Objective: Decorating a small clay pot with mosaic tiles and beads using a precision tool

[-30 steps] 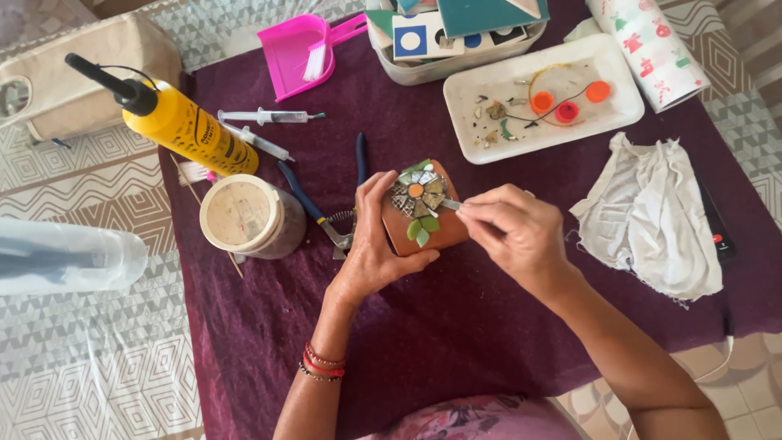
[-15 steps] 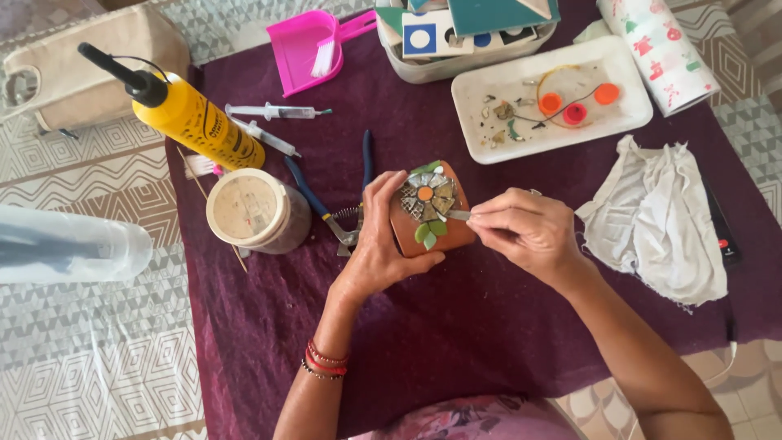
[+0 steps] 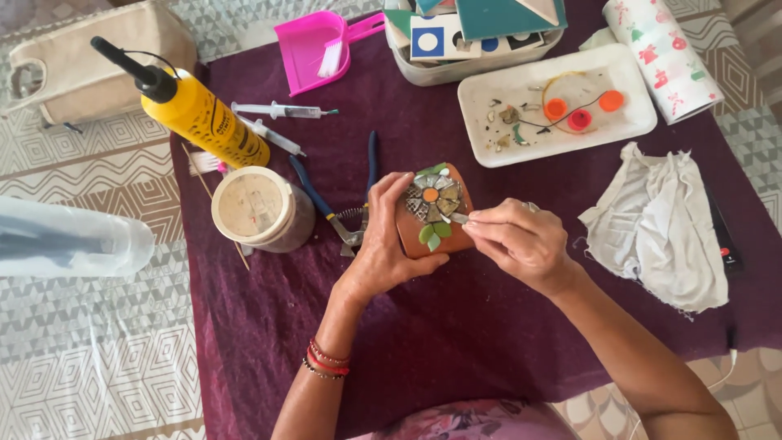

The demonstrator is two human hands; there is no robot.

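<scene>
Head view: the left hand (image 3: 389,248) cups a small terracotta pot (image 3: 432,213) from its left side, fingers curled around it and thumb under its lower edge, holding it just above the purple cloth (image 3: 269,326) near the middle of the table. The pot bears a mosaic flower with an orange centre and green leaves. The right hand (image 3: 521,240) has its fingertips pinched together on a small pale piece (image 3: 461,217) pressed against the flower's right edge. Blue-handled pliers (image 3: 346,204) lie just left of the pot, partly hidden behind the left hand. A round tub (image 3: 257,208) stands beyond them, with a yellow glue bottle (image 3: 199,114) and two syringes (image 3: 281,110) further back. A white tray (image 3: 558,102) of small bits lies beyond the right hand, a crumpled white rag (image 3: 664,228) to its right.
</scene>
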